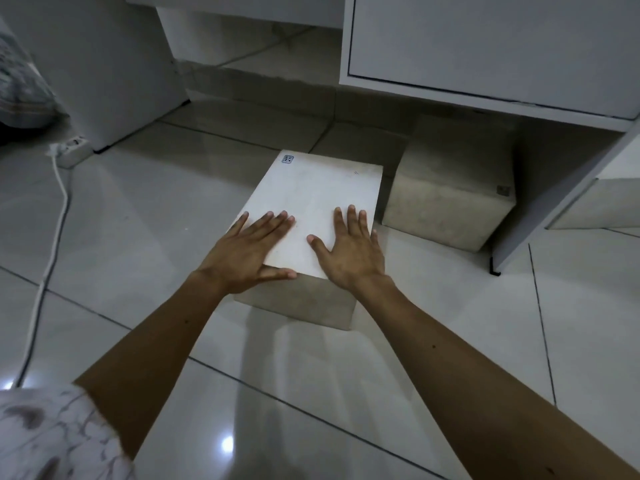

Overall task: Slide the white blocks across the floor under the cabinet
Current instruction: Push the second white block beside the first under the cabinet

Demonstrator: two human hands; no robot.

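Observation:
A white rectangular block (pixel 318 192) lies on the tiled floor in the middle of the head view, with a small blue mark at its far left corner. My left hand (pixel 247 252) rests flat on its near left part, fingers straight and thumb along the near edge. My right hand (pixel 349 247) lies flat on its near right part, fingers spread. A second white block (pixel 450 202) sits to the right, partly under the white cabinet (pixel 485 46), its far part in shadow. The two blocks lie close together.
The cabinet's side panel and black foot (pixel 495 271) stand at the right. A white power strip (pixel 71 148) with a cable runs along the floor at the left, beside another white furniture panel (pixel 114 64). A patterned cloth lies at far left.

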